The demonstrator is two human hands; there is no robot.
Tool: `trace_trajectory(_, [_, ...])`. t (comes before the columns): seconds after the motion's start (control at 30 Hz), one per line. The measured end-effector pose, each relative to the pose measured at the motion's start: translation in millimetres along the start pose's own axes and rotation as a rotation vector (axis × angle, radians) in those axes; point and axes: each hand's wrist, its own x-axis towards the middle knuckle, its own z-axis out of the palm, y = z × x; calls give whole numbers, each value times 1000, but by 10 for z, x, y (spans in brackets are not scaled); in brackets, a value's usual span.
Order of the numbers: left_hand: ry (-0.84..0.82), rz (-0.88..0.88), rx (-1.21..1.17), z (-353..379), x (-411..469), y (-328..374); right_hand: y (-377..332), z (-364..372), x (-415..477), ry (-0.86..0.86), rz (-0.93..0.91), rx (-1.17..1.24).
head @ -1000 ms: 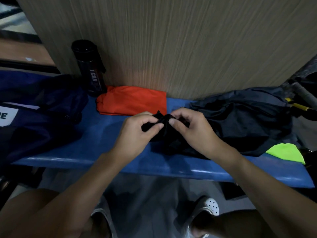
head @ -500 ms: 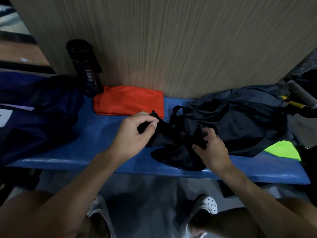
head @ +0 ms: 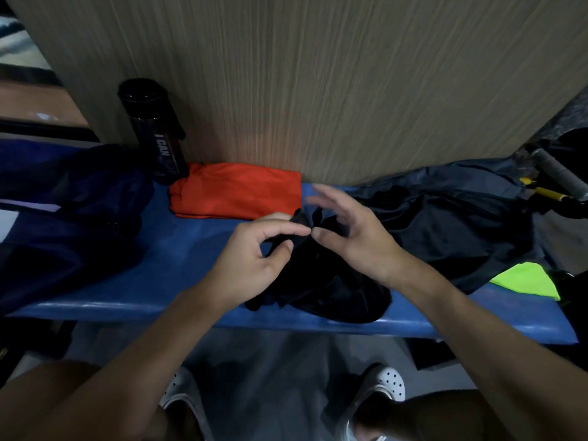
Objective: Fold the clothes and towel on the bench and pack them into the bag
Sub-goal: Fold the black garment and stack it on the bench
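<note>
Blue plastic bench (head: 191, 249): at its middle, one crumpled black fabric garment (head: 334, 288) is pinched by the left hand (head: 254, 261), while the right hand (head: 358, 238) is held spread beside it, gripping nothing. One folded orange garment (head: 235, 195) is laid behind, one navy bag (head: 79, 237) leftward.

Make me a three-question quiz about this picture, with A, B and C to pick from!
1. Where is the black bottle? A just left of the folded cloth; B on the floor; C in a hand.
2. What colour is that cloth? A pink; B orange; C white.
3. What does the left hand do? A pinches the black garment; B lies flat; C waves.
Answers: 1 A, it stands beside the cloth's left edge; 2 B, plainly orange; 3 A, thumb and finger grip fabric.
</note>
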Motion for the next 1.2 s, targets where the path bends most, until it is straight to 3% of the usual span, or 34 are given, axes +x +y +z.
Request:
trace_trajectory(0.27, [160,-135,-124,-52,-32,-39,-138,8,202,-10,39,84])
trace_trajectory(0.4, [182,-152,-222,-53,-35,-23,-134,-5,207,-232,142,198])
trace_trajectory(0.57, [188,-127,-289,-41,-48,13,-145,14,214,-202,130,28])
trace_trajectory(0.67, [160,-170,-90,-22,-69,-119,-167,6,227,-93,151,24])
trace_trajectory(0.77, [0,-371,243,-84,-120,-334,-206,-50,236,19,163,124])
trace_trajectory(0.83, [-26,-442,330,-138,-143,-426,-215,-94,222,53,166,156])
trace_trajectory(0.97, [170,-406,442,-264,-79,-388,-210,-137,170,43,145,200])
trace_trajectory(1.1, [450,-229,263,-428,31,-95,-237,-183,132,61,82,164])
trace_trajectory(1.2, [397,-321,172,-477,65,5,-225,-220,110,74,82,193])
